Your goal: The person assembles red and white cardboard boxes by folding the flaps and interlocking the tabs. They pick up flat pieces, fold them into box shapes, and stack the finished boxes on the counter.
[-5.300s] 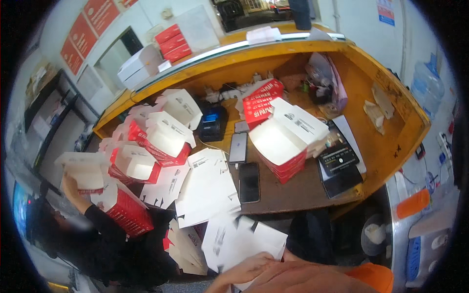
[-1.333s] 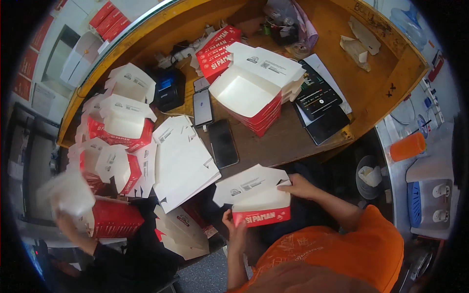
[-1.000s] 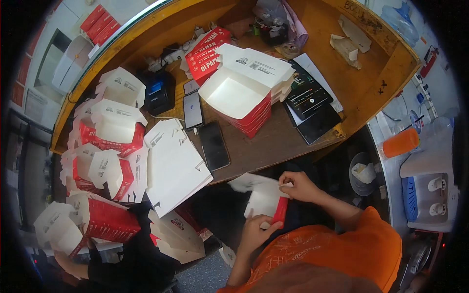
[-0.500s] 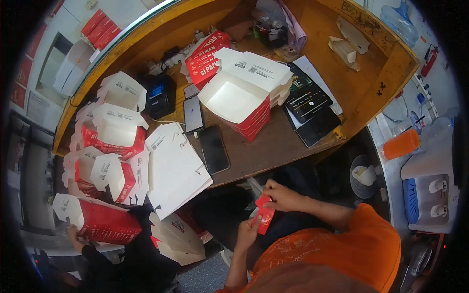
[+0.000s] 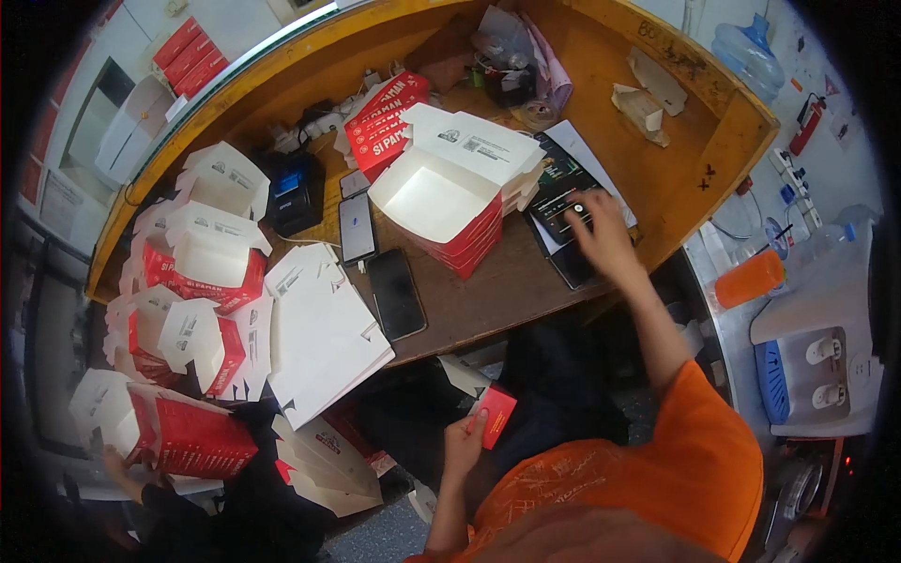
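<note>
My left hand [image 5: 464, 443] holds a folded red and white carton [image 5: 489, 407] low over my lap, below the desk edge. My right hand [image 5: 598, 230] reaches out with fingers apart over a black tablet [image 5: 561, 200] lying at the right of the wooden desk [image 5: 497, 291]. It holds nothing. Just left of the tablet stands a stack of open red and white cartons [image 5: 447, 199].
Two black phones [image 5: 395, 293] lie mid-desk beside a pile of flat white carton blanks [image 5: 320, 330]. Folded cartons [image 5: 192, 281] crowd the left side. Another person's hand [image 5: 123, 465] holds a red carton [image 5: 183, 437] at lower left. An orange cup [image 5: 748, 279] sits at the right.
My right hand has let go of the carton and moved up to the tablet. My left hand keeps the carton, which is now folded smaller.
</note>
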The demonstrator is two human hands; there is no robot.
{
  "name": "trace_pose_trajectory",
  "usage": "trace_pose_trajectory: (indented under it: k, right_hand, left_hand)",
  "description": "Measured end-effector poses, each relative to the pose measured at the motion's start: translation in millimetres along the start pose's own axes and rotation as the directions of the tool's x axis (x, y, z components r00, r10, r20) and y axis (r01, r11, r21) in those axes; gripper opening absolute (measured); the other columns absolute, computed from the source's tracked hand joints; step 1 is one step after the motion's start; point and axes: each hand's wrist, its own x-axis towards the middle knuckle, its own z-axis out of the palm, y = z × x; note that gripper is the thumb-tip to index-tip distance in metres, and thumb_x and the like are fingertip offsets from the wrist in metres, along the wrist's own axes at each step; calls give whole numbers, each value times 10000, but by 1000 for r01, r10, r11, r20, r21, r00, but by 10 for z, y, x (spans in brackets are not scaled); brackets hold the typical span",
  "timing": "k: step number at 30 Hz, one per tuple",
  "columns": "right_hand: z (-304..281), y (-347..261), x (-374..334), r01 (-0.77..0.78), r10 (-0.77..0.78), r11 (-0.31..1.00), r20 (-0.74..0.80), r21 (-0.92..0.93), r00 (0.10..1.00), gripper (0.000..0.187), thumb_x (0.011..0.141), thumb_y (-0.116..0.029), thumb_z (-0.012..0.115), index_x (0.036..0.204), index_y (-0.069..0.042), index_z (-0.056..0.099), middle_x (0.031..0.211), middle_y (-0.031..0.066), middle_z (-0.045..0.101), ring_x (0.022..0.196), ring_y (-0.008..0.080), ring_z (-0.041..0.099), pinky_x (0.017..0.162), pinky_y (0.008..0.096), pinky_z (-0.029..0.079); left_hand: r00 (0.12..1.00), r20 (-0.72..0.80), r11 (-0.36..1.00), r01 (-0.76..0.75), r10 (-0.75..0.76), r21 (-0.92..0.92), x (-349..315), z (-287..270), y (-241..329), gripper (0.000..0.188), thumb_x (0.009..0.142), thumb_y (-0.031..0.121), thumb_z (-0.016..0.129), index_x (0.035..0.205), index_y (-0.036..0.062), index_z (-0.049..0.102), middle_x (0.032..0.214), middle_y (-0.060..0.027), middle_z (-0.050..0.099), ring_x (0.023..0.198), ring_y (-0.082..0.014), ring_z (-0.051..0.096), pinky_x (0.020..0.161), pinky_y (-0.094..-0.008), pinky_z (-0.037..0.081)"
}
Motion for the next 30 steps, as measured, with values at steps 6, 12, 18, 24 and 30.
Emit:
trace_pose_trajectory:
  k: [6,12,18,24,30]
  right_hand:
    - [234,718,386,-179,224,914,87,-363,971,496,1021,-455,547,1367,-109,624,1280,238,617,1198,453,550,1031,507,445]
    - [297,621,484,-201,278,862,103,-465,955,500,1029,-465,528,1384,-123,613,1273,240,616,1183,467,547,999,532,459]
    - [-101,-181,-81,-177,148,936,116,305,982,255,1019,-245,616,1075,1,650,990,180,690,874,261,664,800,374,525]
    - [-110,-883,-1676,-363,-162,802,757,475,633,473,1003,-335,659,1351,-30,562,1316,181,588,1165,278,615,988,409,499]
    - [-29,-699,-1913,-482,33,767,725,423,688,390,927,-153,708,1280,-33,594,1254,134,597,1149,214,621,982,353,502]
  left_hand:
    - [999,11,999,-46,46,12,23,30,-188,440,1036,366,629,857,-23,731,612,-10,570,630,-58,489,575,-310,438]
    - [997,-40,996,-63,65,61,-103,-26,-217,436,1046,355,608,855,-19,729,614,-28,573,620,-73,492,576,-324,441]
    - [975,-222,993,-39,13,-115,-153,59,-40,361,1058,310,586,978,-15,722,702,-30,621,677,-77,529,623,-300,457]
    - [987,61,973,-132,146,-187,-230,504,622,379,1065,252,566,1341,-8,579,1035,-137,718,934,-193,675,852,-327,539]
    - [935,-30,915,-339,354,219,-81,355,334,166,943,137,705,1023,-6,725,996,-154,735,900,-241,705,800,-359,535]
